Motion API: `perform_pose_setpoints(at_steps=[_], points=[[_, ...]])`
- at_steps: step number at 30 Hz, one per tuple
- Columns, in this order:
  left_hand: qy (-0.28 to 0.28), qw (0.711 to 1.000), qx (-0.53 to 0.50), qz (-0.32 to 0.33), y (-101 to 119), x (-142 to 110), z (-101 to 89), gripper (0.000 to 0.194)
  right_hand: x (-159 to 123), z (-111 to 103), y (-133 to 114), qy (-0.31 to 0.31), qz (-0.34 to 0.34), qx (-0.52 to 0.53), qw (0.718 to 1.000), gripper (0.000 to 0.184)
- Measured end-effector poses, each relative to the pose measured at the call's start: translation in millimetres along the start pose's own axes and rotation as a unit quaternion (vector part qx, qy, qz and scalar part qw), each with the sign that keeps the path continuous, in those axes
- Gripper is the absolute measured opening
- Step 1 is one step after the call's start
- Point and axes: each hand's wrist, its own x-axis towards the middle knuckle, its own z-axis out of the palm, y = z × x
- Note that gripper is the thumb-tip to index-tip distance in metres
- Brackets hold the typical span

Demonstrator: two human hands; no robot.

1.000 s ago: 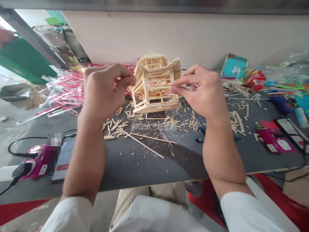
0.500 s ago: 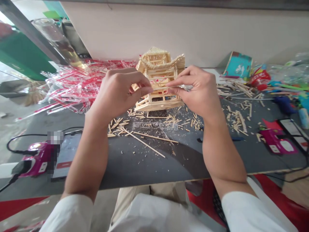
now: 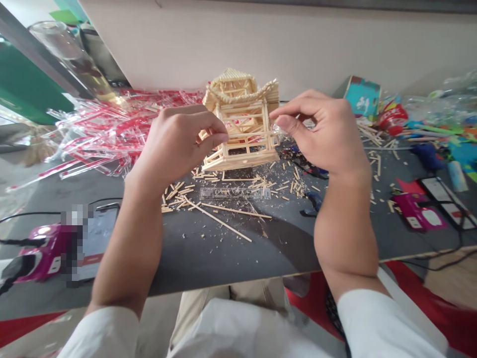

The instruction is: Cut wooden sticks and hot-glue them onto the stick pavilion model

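Observation:
A small house model (image 3: 244,161) built of thin wooden sticks, with a curved ribbed roof, stands tilted in front of me. My left hand (image 3: 182,141) is at its left front post, thumb and forefinger closed on the left end of a wooden stick (image 3: 251,136) that lies across the front opening. Its fingers partly hide that post. My right hand (image 3: 316,129) is just off the right side, thumb and forefinger slightly apart with nothing visible between them. Below the model, a clear ruler (image 3: 234,194) lies among cut stick pieces (image 3: 179,194).
Red and clear plastic wrappers (image 3: 108,129) are heaped at the left. Two long sticks (image 3: 219,219) lie on the dark table (image 3: 223,263). Purple power sockets (image 3: 417,211) with cables and phones sit at both sides. A tall bottle (image 3: 70,59) stands back left.
My left hand came in from the left to the model's front post and the stick's end. My right hand let go of the stick and drew back to the right.

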Motion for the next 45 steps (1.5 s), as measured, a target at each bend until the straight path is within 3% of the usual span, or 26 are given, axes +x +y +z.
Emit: perform_pose_setpoints(at_steps=[10, 15, 26, 31, 37, 45], points=[[0.007, 1.000, 0.007, 0.014, -9.4, 0.0, 5.5, 0.017, 0.0, 1.4, -2.9, -0.036, 0.022, 0.009, 0.999, 0.013], [0.023, 0.999, 0.020, 0.042, -5.1, 1.5, 4.6, 0.009, 0.3, 3.1, -1.1, -0.038, 0.035, 0.025, 0.998, 0.008], [0.005, 1.000, 0.009, 0.023, -2.0, 0.6, 2.7, 0.008, -1.4, 0.4, -7.0, -0.045, 0.024, 0.015, 0.999, 0.006], [0.017, 0.998, 0.015, 0.052, -2.9, 2.2, 2.0, 0.006, -1.4, 2.0, -5.6, -0.039, -0.005, -0.010, 0.999, 0.006], [-0.045, 0.998, 0.030, 0.011, 3.2, 1.1, -8.7, 0.018, -1.4, 6.0, -1.6, -0.010, -0.041, -0.009, 0.999, 0.005], [-0.053, 0.998, 0.031, 0.011, 5.2, 0.9, -12.0, 0.019, -0.8, 5.5, -1.9, -0.012, -0.046, -0.025, 0.999, 0.006]])
